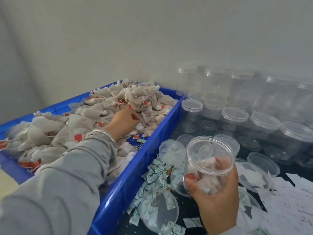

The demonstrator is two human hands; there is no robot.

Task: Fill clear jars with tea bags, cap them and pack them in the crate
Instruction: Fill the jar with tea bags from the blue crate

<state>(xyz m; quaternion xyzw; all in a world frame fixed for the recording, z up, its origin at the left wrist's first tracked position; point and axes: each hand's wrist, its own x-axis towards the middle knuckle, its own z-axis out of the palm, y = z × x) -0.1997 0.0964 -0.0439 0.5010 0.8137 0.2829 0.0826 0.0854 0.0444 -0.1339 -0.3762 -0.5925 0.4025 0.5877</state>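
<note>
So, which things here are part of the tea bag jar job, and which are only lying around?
Part of the job:
- open jar held in the right hand, a few bags inside
- tea bags in the blue tray, where the left hand grabs
- capped empty jars
- loose lids

Lying about:
- small green-white sachets
- white paper sheets

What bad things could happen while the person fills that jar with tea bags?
1. The right hand holds the open jar tilted, so the few tea bags inside might slide out.
2. The left hand lifts a tangled clump of tea bags from the blue bin; their strings could drag extras onto the table.
3. Loose lids and small packets lie close by and could get knocked.
</note>
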